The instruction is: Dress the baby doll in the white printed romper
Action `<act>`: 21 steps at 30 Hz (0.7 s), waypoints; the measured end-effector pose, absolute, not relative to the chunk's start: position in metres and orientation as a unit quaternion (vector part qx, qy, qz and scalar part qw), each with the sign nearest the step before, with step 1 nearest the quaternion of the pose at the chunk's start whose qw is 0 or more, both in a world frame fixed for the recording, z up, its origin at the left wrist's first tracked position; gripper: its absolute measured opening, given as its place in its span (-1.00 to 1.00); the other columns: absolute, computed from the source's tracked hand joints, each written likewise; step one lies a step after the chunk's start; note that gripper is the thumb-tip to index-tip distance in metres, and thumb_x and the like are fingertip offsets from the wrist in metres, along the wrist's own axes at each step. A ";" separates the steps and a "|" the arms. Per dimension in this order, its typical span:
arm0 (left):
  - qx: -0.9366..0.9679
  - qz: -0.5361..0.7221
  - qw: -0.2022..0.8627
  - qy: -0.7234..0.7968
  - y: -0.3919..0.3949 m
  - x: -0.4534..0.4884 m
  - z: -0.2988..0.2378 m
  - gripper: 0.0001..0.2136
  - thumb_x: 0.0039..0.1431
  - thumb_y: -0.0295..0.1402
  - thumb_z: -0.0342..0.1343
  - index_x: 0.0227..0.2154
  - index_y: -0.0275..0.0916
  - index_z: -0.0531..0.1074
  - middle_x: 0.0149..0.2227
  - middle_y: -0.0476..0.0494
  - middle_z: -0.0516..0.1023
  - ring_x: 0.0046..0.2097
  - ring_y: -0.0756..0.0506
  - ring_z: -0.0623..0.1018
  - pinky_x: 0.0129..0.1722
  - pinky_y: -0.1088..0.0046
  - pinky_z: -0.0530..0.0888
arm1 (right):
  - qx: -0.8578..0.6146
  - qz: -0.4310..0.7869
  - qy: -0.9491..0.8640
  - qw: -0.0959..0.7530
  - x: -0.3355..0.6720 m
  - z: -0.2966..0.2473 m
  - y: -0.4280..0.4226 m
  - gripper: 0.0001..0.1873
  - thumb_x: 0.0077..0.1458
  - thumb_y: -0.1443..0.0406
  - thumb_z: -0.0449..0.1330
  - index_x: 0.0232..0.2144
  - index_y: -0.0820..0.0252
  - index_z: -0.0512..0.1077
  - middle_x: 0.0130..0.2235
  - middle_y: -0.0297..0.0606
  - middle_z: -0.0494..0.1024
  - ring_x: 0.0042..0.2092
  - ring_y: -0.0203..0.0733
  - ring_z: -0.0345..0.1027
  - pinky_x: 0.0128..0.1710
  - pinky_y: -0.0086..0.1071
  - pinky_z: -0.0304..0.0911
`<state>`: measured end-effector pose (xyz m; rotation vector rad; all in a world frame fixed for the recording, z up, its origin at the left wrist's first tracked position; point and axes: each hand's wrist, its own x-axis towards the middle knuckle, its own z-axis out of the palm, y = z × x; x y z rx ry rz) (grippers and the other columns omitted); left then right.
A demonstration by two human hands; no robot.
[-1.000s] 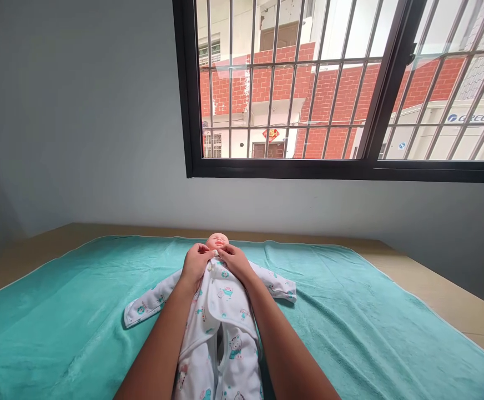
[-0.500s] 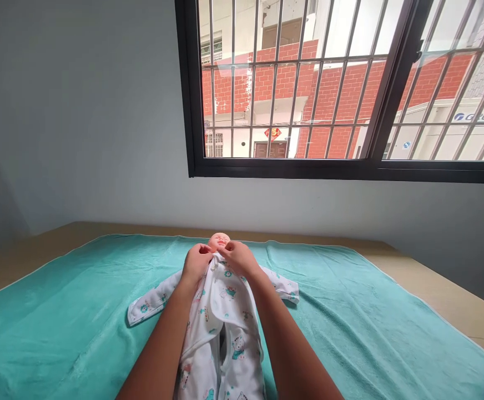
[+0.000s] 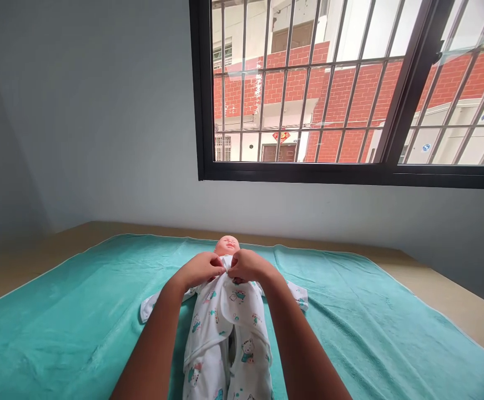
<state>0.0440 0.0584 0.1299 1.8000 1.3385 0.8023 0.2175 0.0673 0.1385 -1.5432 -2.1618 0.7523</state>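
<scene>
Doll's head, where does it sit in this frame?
In the head view, the doll's head lies mid-frame on the teal towel, just beyond the left hand and right hand, which pinch the printed romper at its neckline.

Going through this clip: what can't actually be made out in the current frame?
- Head view: what the left hand and right hand pinch at the neckline of the romper, covered by their own fingers.
- Head view: the legs and feet of the doll, cut off by the bottom edge.
- Head view: the romper sleeves, partly behind the forearms.
</scene>
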 end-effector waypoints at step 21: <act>0.747 0.253 0.347 0.507 0.060 0.043 0.128 -0.87 -0.06 -0.29 0.12 -0.55 -0.23 0.35 -0.54 0.07 0.36 -0.45 0.01 0.30 -0.46 0.49 0.18 | -0.556 0.273 -0.774 0.131 0.221 0.138 0.075 -0.86 -0.12 0.27 0.22 -0.59 0.17 0.33 -0.60 -0.35 0.43 -0.52 -0.26 0.32 -0.54 -0.43 0.10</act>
